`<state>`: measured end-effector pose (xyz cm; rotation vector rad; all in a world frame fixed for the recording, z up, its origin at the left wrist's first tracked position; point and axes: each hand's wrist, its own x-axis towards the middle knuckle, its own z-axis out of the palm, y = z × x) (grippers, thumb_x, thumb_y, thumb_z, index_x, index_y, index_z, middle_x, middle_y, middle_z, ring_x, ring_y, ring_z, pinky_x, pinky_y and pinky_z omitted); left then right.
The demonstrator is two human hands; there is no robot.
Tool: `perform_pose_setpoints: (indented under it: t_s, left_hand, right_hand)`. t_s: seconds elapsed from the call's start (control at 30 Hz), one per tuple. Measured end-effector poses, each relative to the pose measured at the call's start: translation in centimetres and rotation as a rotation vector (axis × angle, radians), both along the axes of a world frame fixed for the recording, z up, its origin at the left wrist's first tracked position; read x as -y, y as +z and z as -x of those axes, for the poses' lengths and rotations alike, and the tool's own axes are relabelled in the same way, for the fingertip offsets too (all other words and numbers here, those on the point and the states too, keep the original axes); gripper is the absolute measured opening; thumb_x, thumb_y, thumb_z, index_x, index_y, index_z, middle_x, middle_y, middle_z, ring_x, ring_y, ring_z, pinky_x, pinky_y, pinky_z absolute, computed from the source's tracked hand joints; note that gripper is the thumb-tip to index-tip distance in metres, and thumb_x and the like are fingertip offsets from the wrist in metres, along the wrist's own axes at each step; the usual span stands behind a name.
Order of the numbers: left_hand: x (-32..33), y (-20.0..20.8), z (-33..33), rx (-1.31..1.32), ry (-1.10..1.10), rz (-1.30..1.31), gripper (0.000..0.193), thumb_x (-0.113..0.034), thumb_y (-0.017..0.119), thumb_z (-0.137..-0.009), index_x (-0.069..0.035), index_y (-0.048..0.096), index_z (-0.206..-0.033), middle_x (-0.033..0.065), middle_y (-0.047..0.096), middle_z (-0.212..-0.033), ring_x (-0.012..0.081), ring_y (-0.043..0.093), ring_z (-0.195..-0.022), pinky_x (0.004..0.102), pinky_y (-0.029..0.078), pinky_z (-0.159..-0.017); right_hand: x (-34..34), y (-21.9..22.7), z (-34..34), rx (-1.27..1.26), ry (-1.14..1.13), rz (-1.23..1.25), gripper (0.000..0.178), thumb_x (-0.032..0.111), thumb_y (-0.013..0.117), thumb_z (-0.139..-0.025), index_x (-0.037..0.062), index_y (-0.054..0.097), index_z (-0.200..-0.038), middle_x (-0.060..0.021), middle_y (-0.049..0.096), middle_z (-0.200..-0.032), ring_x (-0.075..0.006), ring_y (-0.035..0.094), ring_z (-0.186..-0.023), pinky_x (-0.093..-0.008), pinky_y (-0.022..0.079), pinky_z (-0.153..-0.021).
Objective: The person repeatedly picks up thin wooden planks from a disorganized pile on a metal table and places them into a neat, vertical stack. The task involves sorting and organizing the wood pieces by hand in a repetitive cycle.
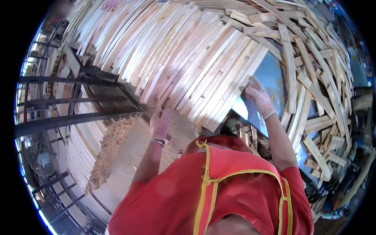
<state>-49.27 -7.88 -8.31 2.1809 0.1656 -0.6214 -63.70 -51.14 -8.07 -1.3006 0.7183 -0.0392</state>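
Observation:
A long row of pale wooden strips lies side by side on the work surface, running from the far left to the middle. My left hand, in a pinkish knit glove, is at the near ends of the row. Its fingers are closed on the end of one wooden strip. At the row's right side, my right hand, gloved likewise, rests against the outermost strip with thumb and fingers apart. Part of its fingertips is hard to make out.
Loose wooden pieces pile crosswise on the blue-grey metal tabletop to the right. Dark metal bars stand at left, beside a sawdust-covered board. Another person's gloved hand touches strips at the far end. A fan stands lower left.

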Motion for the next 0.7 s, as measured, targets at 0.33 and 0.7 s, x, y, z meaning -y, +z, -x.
perform_pose_setpoints:
  t_s: [0.33,0.7]
  left_hand:
    - [4.2,-3.1,2.4,-0.462,0.466,0.792,0.048,-0.045,0.067,-0.106,-0.005,0.065,-0.133,0.007,0.072,-0.125,0.0251,0.068,-0.116,0.041,0.056,-0.1]
    - [16.3,3.3,-6.5,0.057,-0.596,-0.306,0.096,-0.065,0.068,-0.092,-0.008,0.041,-0.164,0.0239,0.073,-0.128,0.0383,0.071,-0.12,0.0471,0.055,-0.104]
  right_hand:
    - [2.3,-0.8,-0.7,-0.053,-0.209,0.012,0.097,0.021,0.083,-0.092,-0.0028,0.027,-0.168,-0.0166,0.061,-0.144,-0.0231,0.063,-0.121,-0.0351,0.052,-0.099]
    - [7.1,2.0,0.8,-0.584,0.349,0.711,0.087,0.071,0.064,-0.093,0.0044,0.058,-0.149,-0.0279,0.071,-0.134,-0.0453,0.064,-0.131,-0.0488,0.05,-0.108]
